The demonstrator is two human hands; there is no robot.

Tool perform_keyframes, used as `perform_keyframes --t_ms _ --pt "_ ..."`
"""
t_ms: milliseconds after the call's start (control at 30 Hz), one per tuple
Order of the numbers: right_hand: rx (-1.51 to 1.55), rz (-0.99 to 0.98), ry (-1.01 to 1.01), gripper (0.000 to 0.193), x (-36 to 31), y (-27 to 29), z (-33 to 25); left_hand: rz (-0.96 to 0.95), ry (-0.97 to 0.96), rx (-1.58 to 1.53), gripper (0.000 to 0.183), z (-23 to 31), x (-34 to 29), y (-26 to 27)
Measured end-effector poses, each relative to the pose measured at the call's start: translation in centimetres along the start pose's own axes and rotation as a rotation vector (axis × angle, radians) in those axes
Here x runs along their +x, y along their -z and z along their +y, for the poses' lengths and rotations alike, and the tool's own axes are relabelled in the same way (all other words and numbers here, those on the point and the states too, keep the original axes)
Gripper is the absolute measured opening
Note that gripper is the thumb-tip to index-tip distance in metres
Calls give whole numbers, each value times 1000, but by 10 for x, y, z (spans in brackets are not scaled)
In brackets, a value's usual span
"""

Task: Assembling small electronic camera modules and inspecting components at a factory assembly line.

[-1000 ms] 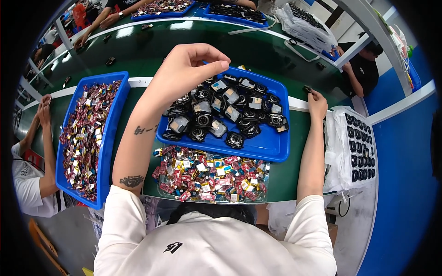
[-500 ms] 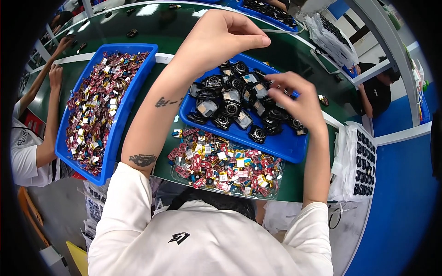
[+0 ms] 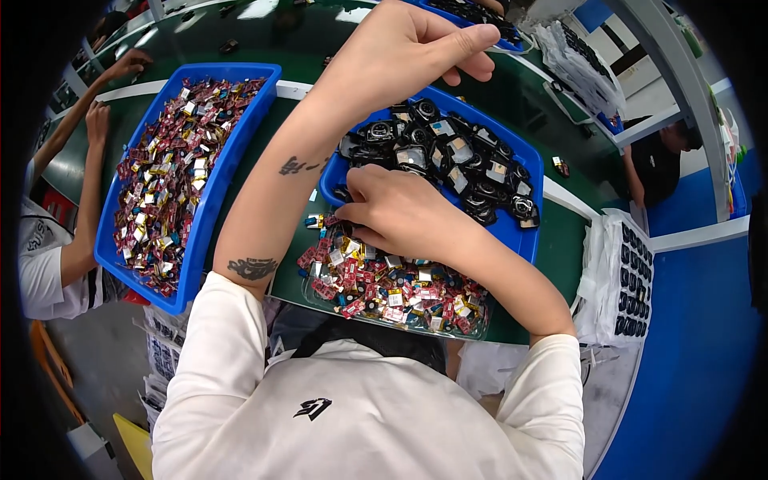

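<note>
My left hand (image 3: 428, 52) is raised past the far side of a blue tray (image 3: 524, 240), over the green belt. Its thumb points right and its fingers curl in; anything between them is hidden. Black smartwatch housings (image 3: 412, 158) lie heaped in that tray, some with round backs up. My right hand (image 3: 392, 210) reaches left across the tray's near edge, fingers bent together at the far left of a clear plastic tray (image 3: 416, 330). Small red circuit boards with silver and yellow pieces (image 3: 392, 292) fill the clear tray. What the right fingertips pinch is too small to tell.
A long blue bin (image 3: 188, 280) heaped with similar red boards stands left. White-wrapped racks of black watch parts (image 3: 632, 280) stand right. Loose pieces lie on the green belt (image 3: 296, 40). Another person's arms (image 3: 92, 152) are at far left; a person in black (image 3: 660, 168) is at right.
My right hand has swung left and nearer, from above the watch housings to the clear tray's edge. My left hand has moved farther away and slightly right. The blue tray has shifted slightly right.
</note>
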State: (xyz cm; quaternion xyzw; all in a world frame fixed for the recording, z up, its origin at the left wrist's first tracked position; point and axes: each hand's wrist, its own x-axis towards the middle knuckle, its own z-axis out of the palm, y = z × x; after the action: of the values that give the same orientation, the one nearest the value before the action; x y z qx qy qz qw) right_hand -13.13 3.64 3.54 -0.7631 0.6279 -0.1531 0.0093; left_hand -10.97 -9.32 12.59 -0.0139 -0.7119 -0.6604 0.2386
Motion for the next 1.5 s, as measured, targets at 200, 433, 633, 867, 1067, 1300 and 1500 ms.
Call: perform_keyframes --t_ms 200,433,633,867,1067,1300,1500 --pt "-208 87 86 14 10 -16 0 -46 -112 -27 22 -4 1 -7" --pt "497 316 -162 12 -15 19 -2 -68 -461 121 21 -17 12 9" --pt "574 590 -409 17 -52 57 7 -108 -297 92 7 -19 -3 -7" --pt "339 818 -317 10 -78 86 24 -351 -51 203 30 -1 -24 -22" --pt "903 911 -449 15 -81 88 27 -382 -260 245 22 -10 -21 -26" --pt "406 953 -368 19 -82 89 27 -177 -349 193 23 -9 -20 -33" --pt "379 920 -377 13 -79 81 28 -59 -605 508 15 -10 -19 -33"
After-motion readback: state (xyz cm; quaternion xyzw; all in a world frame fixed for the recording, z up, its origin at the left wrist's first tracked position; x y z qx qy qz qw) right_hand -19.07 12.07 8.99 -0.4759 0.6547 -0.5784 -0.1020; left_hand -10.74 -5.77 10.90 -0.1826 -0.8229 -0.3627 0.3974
